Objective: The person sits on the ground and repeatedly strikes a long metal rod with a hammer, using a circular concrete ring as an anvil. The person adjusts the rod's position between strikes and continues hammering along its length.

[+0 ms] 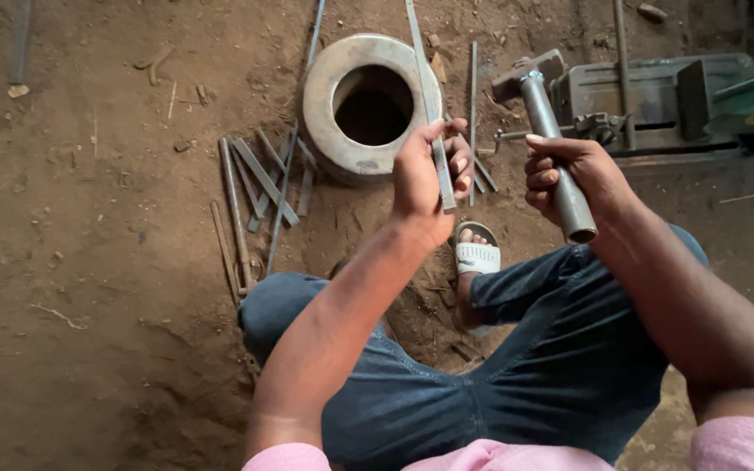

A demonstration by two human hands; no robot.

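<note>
My left hand grips a long flat metal strip near its lower end, holding it over a thick metal ring that lies on the dirt floor. The strip runs up past the ring's hollow centre and out of the top of the view. My right hand is closed around the grey pipe handle of a hammer. Its dark head is raised to the right of the ring. I sit with my legs in blue jeans, one foot in a white sandal.
Several short flat metal strips and rods lie scattered on the dirt left of the ring. A green metal vise or machine base stands at the upper right. Small scraps and stones dot the brown floor.
</note>
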